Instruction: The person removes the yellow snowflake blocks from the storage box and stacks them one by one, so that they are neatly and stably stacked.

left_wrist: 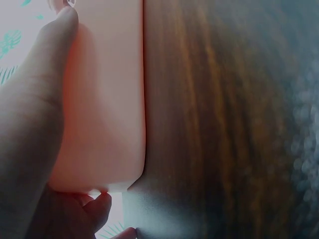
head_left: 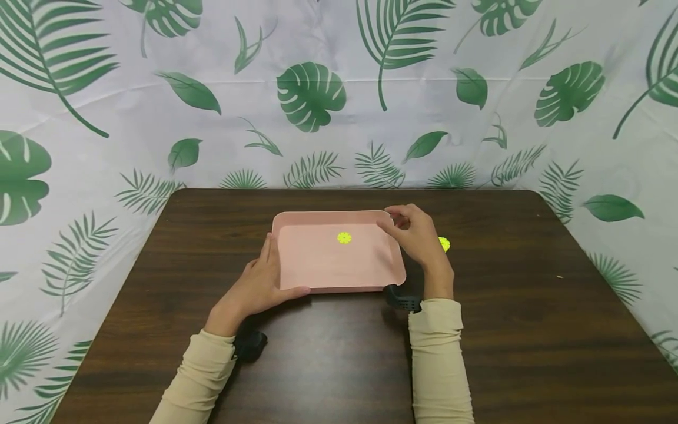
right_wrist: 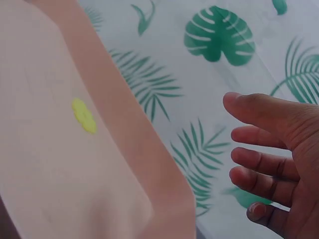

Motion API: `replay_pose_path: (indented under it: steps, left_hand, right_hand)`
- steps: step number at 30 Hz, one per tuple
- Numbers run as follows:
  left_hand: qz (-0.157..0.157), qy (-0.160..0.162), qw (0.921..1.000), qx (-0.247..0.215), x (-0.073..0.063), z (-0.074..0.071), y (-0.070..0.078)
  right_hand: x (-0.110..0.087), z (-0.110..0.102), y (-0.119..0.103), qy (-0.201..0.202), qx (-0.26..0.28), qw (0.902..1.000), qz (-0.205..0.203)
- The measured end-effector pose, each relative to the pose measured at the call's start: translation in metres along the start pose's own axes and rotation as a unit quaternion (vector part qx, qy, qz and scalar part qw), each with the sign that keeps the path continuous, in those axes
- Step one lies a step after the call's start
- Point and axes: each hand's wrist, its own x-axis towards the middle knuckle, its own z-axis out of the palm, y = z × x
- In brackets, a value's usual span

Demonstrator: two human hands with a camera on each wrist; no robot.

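A shallow pink tray (head_left: 339,265) lies lengthwise across the middle of the table. Inside it, toward the far side, is a small yellow flower-shaped piece (head_left: 344,238), seen also in the right wrist view (right_wrist: 83,116). My left hand (head_left: 256,285) holds the tray's left end, fingers along the short side and thumb at the front edge; the left wrist view has the fingertips against the end wall. My right hand (head_left: 415,232) is by the far right corner, its bent fingers (right_wrist: 264,181) and thumb apart from the rim, nothing between them.
A second yellow flower-shaped piece (head_left: 444,244) sits right of the tray, partly hidden behind my right wrist. Farther right on the dark wooden table (head_left: 508,330) lies a tiny pale speck (head_left: 559,277). A leaf-printed cloth (head_left: 233,123) hangs behind the table.
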Motion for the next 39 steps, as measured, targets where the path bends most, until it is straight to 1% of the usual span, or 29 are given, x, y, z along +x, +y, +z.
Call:
replay_pose_path:
  steps: [6, 14, 20, 24, 27, 29, 31, 34, 39]
  left_hand:
    - [0.004, 0.008, 1.0000, 0.002, 0.000, 0.000, -0.001]
    - [0.001, 0.008, 1.0000, -0.001, -0.001, -0.002, -0.001]
    - [-0.005, -0.002, 1.0000, -0.004, -0.001, -0.004, -0.001]
    - [-0.007, -0.004, 1.0000, -0.005, 0.000, -0.003, -0.002]
    - [-0.009, -0.007, 0.9999, -0.004, 0.000, -0.002, -0.002]
    - [-0.010, -0.009, 0.9999, -0.004, 0.000, -0.002, -0.001]
    - [-0.010, -0.008, 0.9999, -0.004, 0.000, -0.003, -0.001]
    - [-0.009, -0.004, 0.9999, -0.002, 0.000, -0.003, -0.001]
    - [-0.012, -0.007, 0.9999, 0.003, 0.000, -0.004, -0.002]
  right_hand:
    - [0.005, 0.012, -0.009, -0.018, -0.002, 0.9998, -0.014]
    - [0.013, 0.023, -0.017, -0.045, -0.009, 0.9987, -0.022]
    - [0.016, 0.035, -0.018, -0.068, -0.005, 0.9976, -0.008]
    - [0.017, 0.044, -0.021, -0.081, -0.006, 0.9967, -0.002]
    - [0.019, 0.050, -0.024, -0.084, -0.006, 0.9964, -0.010]
    - [0.021, 0.055, -0.024, -0.086, -0.010, 0.9960, -0.024]
    - [0.023, 0.060, -0.025, -0.088, -0.012, 0.9953, -0.038]
    - [0.025, 0.068, -0.024, -0.097, -0.018, 0.9941, -0.046]
    - [0.026, 0.078, -0.024, -0.111, -0.005, 0.9935, -0.022]
